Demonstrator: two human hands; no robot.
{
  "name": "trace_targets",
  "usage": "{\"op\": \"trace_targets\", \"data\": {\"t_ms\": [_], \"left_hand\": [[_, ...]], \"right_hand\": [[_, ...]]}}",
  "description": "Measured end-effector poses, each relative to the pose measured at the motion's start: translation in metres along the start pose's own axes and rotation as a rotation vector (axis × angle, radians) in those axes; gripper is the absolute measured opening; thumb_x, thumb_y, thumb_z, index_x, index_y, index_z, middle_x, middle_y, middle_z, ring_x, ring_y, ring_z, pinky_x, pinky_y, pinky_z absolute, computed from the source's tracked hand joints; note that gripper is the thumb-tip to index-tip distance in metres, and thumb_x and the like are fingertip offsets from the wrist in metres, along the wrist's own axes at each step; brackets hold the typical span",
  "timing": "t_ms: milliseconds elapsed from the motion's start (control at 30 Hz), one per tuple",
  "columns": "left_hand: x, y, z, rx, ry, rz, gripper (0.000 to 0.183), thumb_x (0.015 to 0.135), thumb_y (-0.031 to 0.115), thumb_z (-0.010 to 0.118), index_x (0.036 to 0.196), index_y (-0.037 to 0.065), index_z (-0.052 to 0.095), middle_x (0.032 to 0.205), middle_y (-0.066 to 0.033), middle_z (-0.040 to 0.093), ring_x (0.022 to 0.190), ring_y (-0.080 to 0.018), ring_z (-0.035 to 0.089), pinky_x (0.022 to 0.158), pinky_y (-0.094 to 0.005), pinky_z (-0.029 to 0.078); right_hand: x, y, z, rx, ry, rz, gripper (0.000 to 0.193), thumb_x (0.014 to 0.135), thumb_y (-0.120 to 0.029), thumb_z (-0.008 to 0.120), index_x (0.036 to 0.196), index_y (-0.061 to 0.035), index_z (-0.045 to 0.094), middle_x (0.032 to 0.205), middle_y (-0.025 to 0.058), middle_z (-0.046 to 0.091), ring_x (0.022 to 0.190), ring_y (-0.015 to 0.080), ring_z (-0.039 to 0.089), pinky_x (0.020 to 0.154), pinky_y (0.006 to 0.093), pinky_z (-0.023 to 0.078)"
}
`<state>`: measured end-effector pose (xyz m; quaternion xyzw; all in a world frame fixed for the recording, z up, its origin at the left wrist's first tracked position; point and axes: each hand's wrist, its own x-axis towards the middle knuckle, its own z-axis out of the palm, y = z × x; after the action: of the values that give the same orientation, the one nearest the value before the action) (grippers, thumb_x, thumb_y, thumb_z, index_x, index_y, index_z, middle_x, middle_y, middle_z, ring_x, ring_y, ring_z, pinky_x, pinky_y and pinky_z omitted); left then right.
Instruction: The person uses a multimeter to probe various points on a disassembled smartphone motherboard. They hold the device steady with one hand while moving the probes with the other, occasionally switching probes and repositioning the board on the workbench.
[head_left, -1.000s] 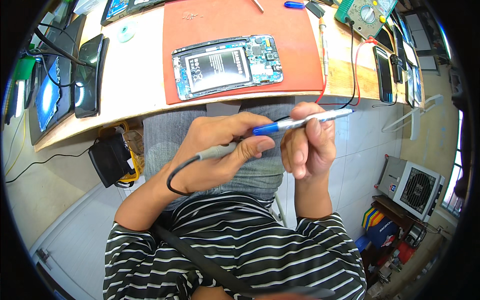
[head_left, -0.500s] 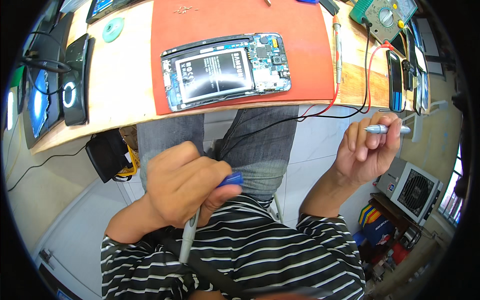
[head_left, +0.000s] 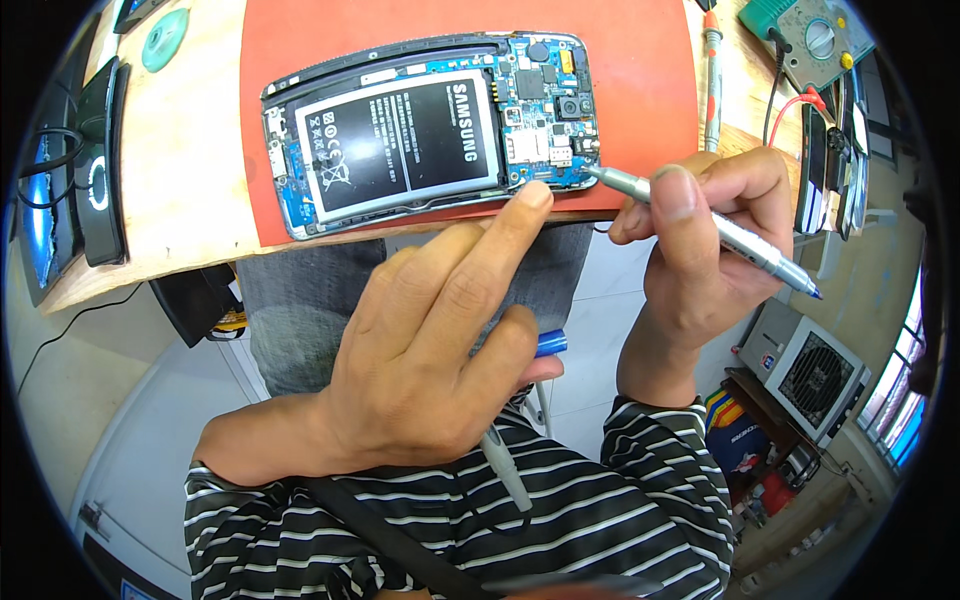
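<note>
- the phone (head_left: 430, 135) lies opened on the orange-red mat (head_left: 640, 90), near the front edge of the desk (head_left: 200, 140).
- as far as shows, the opening is done: the back is off, baring the battery (head_left: 400, 145) and the circuit board (head_left: 528, 88). both sit in the frame, so the work on the board looks barely begun.
- whether the board bears any pen mark is too small to tell, so what is left cannot be settled.
- the right hand (head_left: 690, 270) has its fingers pinched around a marker (head_left: 750, 243), its thin end at the board's lower right corner; contact is unclear.
- the left hand (head_left: 430, 350) has thumb and forefinger closed on a blue cap (head_left: 550, 343), with a grey probe (head_left: 505, 470) below the palm. another finger stretches to the phone's lower edge, perhaps touching.
- the battery is a flat, black rectangle with a pale border; the board is blue, crowded with small square metal parts.
- the marker is a smooth, silvery cylinder; the cap looks like glossy plastic; the mat is even and matte.
</note>
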<state>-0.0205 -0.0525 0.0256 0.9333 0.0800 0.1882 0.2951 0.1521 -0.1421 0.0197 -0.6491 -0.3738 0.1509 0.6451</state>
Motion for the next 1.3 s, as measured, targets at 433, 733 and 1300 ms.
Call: {"op": "trace_targets", "data": {"t_ms": [433,733,1300], "left_hand": [[-0.003,-0.011,0.016,0.139,0.129,0.064,0.044,0.094,0.037,0.053,0.068,0.002,0.056,0.112,-0.0219,0.066,0.097,-0.0289,0.06,0.081,-0.0364,0.046],[-0.005,-0.012,0.019,0.106,0.168,0.067,0.043,0.093,0.036,0.055,0.069,0.001,0.056,0.114,-0.0214,0.065,0.097,-0.0291,0.06,0.081,-0.0359,0.045],[-0.007,-0.015,0.022,0.085,0.193,0.058,0.042,0.093,0.037,0.055,0.068,0.003,0.057,0.116,-0.0184,0.066,0.1,-0.0266,0.058,0.085,-0.0334,0.043]], "right_hand": [[-0.004,0.006,0.005,-0.077,-0.007,-0.087,0.021,0.086,-0.002,0.064,0.078,-0.0026,0.044,0.055,0.0103,0.056,0.045,0.0109,0.052,0.045,0.0224,0.045],[-0.004,0.014,0.005,-0.073,-0.046,-0.195,0.02,0.085,0.004,0.063,0.079,-0.0013,0.045,0.055,0.0109,0.057,0.044,0.0114,0.053,0.045,0.0224,0.046],[-0.005,0.015,0.009,-0.074,-0.024,-0.215,0.021,0.084,0.004,0.066,0.079,-0.0013,0.046,0.056,0.012,0.058,0.045,0.013,0.055,0.045,0.023,0.047]]}}
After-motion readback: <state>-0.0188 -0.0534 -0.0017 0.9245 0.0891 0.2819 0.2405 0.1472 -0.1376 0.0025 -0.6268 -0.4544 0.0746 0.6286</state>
